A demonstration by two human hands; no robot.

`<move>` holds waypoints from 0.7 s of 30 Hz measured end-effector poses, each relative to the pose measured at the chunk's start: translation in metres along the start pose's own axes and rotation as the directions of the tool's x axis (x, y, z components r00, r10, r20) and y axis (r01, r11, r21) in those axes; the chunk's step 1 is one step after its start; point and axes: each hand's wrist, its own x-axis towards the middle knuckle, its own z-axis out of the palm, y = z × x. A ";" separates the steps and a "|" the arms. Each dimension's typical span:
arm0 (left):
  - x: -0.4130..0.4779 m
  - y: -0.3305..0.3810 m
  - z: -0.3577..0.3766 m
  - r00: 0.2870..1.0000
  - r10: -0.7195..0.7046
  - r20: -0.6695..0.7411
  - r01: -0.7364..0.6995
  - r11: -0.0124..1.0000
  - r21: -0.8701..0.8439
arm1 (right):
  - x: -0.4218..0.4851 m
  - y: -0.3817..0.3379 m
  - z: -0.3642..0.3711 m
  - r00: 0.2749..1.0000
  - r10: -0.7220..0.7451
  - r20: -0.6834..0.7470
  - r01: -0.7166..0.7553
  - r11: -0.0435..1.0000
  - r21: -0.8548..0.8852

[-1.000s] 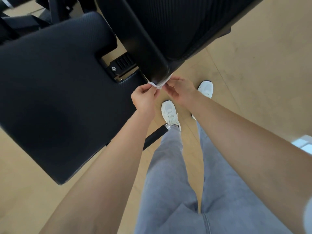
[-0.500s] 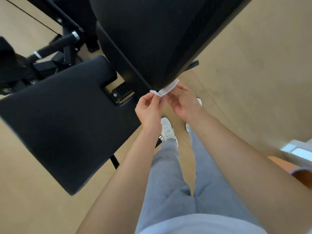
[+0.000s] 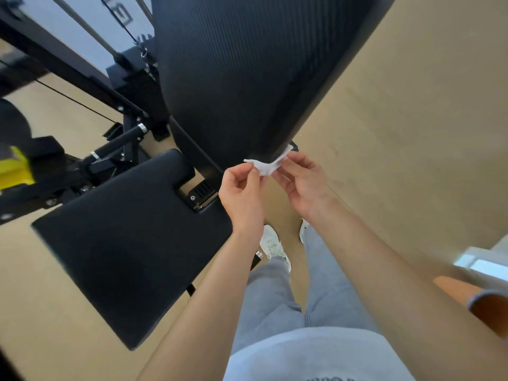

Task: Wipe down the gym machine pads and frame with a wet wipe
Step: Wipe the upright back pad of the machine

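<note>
Left grip (image 3: 242,193) and right grip (image 3: 302,185) each pinch one end of the wipe (image 3: 265,167) between thumb and fingertips, clamped on it. Half a second ago the wipe lay stretched flat along the back pad's (image 3: 247,78) lower corner. Now it sags bunched between the hands, only its right end touching that corner. This looks like regathering for a fresh pass, not a wiping stroke. Both forearms reach forward, hands close together, palms facing, by the seat pad's (image 3: 132,243) right corner.

back pad (image 3: 247,64): top cut off by the upper edge
right shoe (image 3: 303,229): mostly hidden behind the trouser leg (image 3: 324,270)
shirt print (image 3: 330,378): cut by the lower edge, unreadable
</note>
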 end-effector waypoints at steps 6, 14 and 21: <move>-0.012 0.033 0.013 0.972 0.190 0.135 -0.208 0.969 0.134 | -0.021 -0.040 0.015 0.990 -0.139 0.005 0.139 0.990 0.001; -0.031 0.082 0.037 0.838 0.462 0.290 -0.526 0.825 0.205 | -0.056 -0.098 0.039 0.911 -0.406 -0.076 0.399 0.913 -0.090; -0.033 0.123 0.061 0.677 0.629 0.381 -0.731 0.637 0.246 | -0.074 -0.140 0.042 0.815 -0.580 -0.018 0.554 0.786 -0.274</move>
